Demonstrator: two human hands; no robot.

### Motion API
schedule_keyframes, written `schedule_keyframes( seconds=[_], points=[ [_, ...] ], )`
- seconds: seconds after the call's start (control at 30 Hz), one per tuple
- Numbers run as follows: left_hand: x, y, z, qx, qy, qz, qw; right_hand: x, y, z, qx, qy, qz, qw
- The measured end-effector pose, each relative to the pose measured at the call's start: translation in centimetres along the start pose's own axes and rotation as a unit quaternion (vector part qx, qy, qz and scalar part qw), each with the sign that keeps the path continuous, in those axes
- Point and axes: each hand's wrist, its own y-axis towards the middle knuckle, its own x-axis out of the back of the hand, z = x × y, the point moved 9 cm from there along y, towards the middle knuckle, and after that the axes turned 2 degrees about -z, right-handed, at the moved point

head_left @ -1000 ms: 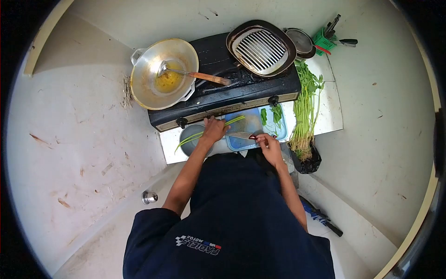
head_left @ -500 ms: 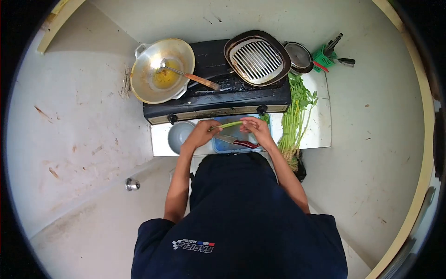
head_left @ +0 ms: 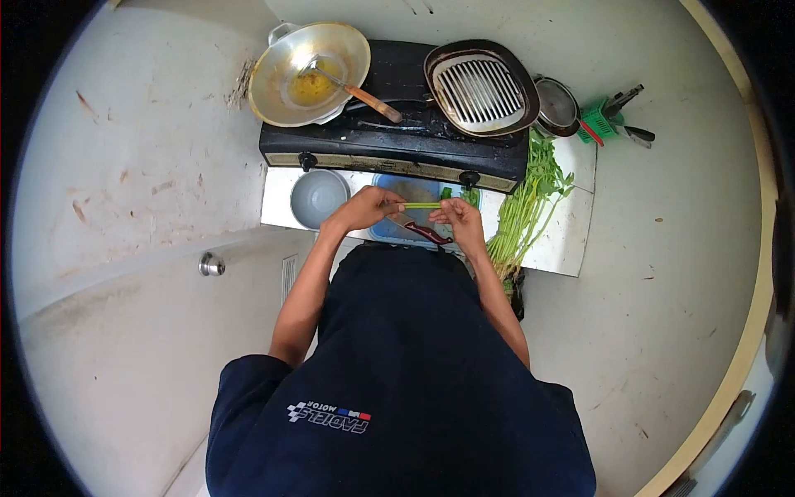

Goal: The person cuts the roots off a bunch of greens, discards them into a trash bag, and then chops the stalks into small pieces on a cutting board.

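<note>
Since 1.0 s ago, I see the right hand (head_left: 460, 222) off the knife (head_left: 429, 233), pinching the green stalk (head_left: 421, 205) mid-frame.

Both our arms reaching forward, converging before body. Left arm (head_left: 308, 282) slants inward from elbow; left hand (head_left: 362, 209) bends toward middle, back of hand uppermost, thumb and fingers pinched together. Right arm (head_left: 499, 306) angles inward from opposite side; right hand (head_left: 462, 222) faces left, fingers curled, tips pinched. Our hands near each other, apart, roughly level.
</note>
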Motion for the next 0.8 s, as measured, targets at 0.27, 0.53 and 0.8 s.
schedule_keyframes(
  seconds=[0.27, 0.53, 0.8],
  points=[
    [0.3, -0.9, 2.5, 0.070, 0.022, 0.075, 0.994, 1.6, 0.7, -1.1, 0.008, -0.039, -0.016, 0.999],
    [-0.2, 0.5, 8.5, 0.104, 0.041, 0.044, 0.993, 2.0, 2.4, -5.2, -0.002, -0.086, -0.021, 0.996],
    [-0.8, 3.9, 14.0, 0.093, 0.056, -0.001, 0.994, 2.9, 3.0, -5.6, -0.015, -0.147, -0.087, 0.985]
  ],
)
